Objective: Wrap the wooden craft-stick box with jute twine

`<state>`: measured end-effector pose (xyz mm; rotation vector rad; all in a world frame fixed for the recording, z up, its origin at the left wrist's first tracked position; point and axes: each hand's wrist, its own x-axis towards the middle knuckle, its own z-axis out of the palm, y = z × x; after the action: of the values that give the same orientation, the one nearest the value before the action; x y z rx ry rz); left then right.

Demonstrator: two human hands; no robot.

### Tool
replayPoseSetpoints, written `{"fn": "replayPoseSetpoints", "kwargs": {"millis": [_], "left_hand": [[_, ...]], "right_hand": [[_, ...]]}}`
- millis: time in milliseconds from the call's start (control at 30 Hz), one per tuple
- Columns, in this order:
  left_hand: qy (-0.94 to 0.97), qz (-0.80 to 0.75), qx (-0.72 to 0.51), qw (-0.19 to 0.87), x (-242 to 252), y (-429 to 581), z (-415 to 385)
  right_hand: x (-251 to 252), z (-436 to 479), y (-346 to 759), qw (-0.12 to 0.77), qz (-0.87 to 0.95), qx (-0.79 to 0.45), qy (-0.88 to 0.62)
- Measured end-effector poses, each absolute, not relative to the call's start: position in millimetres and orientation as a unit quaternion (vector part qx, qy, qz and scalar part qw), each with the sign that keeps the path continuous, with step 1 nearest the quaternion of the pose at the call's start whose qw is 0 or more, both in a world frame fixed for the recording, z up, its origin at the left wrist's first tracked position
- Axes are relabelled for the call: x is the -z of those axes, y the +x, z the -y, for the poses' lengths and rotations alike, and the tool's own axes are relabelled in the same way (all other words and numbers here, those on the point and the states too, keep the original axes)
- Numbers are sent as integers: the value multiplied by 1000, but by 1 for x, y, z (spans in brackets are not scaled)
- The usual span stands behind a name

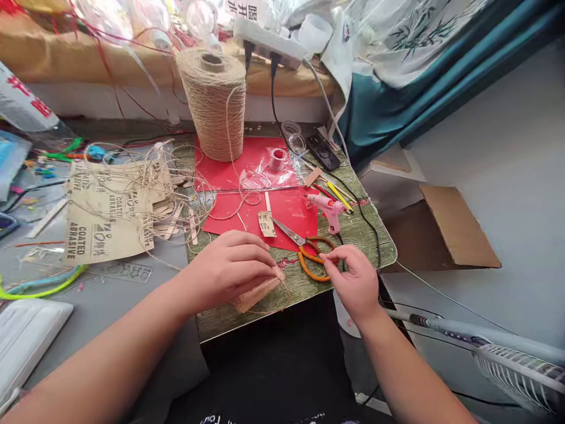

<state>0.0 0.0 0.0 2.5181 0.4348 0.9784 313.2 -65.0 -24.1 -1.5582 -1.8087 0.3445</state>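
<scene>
My left hand (233,265) is curled over a small twine-wrapped piece (256,295) at the table's front edge, holding it by its top. A loose strand of twine curves from its right end. My right hand (353,277) has thumb and forefinger pinched together beside the scissors' orange handles; anything between the fingertips is too small to make out. The scissors (304,240) lie with blades pointing to the back left, over a red sheet (233,211). Next to the blade tips is a scrap of printed sandpaper (266,224). Behind the scissors rests a pink glue gun (329,207).
A large twine spool (214,106) stands at the back. Printed sandpaper sheets (106,229), tangled twine and several wooden sticks (172,221) cover the left. A power strip (269,44) with black cables sits behind; a cardboard box (459,229) stands right of the table.
</scene>
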Motion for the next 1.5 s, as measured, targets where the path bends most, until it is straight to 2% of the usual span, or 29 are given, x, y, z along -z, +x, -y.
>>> {"fn": "replayPoseSetpoints", "kwargs": {"millis": [100, 167, 400, 533, 933, 1167, 1333, 1500], "left_hand": [[879, -162, -385, 229, -6, -1, 6], [884, -180, -360, 237, -11, 0, 11], [904, -370, -128, 168, -22, -1, 30], [882, -416, -72, 208, -24, -8, 33], [905, -333, -116, 238, -21, -26, 3], [967, -178, -154, 92, -21, -10, 9], [983, -109, -145, -6, -21, 0, 20], [983, -99, -152, -30, -21, 5, 26]], "right_hand": [[30, 59, 335, 325, 735, -113, -584], [33, 57, 343, 324, 733, -105, -589], [33, 66, 340, 353, 668, -173, -631], [31, 69, 345, 366, 641, -193, -647], [28, 61, 347, 316, 661, -220, -644], [33, 61, 350, 299, 664, -215, -651], [34, 60, 348, 298, 728, -182, -590], [37, 57, 346, 218, 779, -131, -573]]}}
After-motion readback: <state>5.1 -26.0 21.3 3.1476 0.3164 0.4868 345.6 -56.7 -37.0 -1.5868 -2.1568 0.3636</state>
